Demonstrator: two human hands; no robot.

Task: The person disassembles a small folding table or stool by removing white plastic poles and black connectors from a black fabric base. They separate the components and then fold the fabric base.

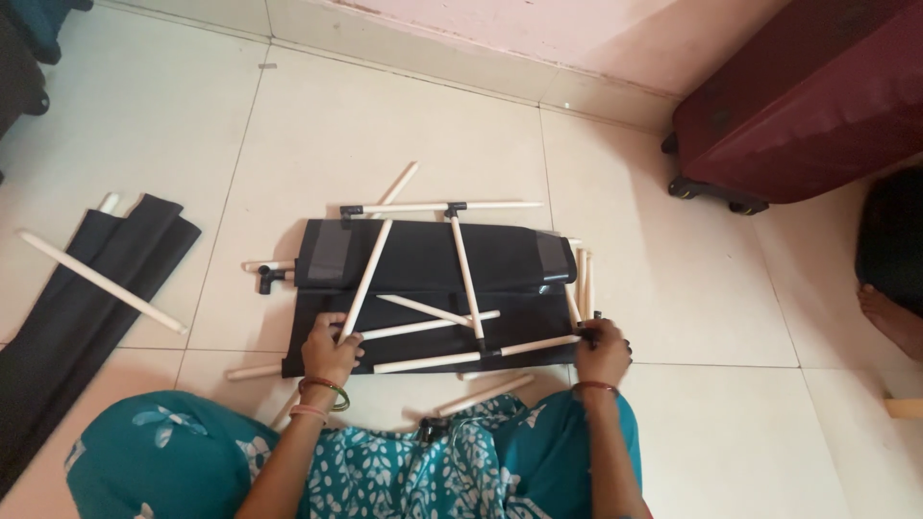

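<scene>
A frame of cream rods (460, 273) joined by black connectors lies on a folded black fabric panel (423, 259) on the tiled floor. My left hand (330, 350) grips the lower end of a slanted rod (365, 281) at the panel's front left. My right hand (604, 350) is closed around a black connector at the right end of the front rod (461, 357). Loose rods lie around and under the panel.
A second black fabric strip (82, 308) with a cream rod (101, 281) across it lies at the left. A dark red suitcase (817, 96) on wheels stands at the back right. Another person's foot (889, 317) shows at the right edge. My teal patterned clothing fills the bottom.
</scene>
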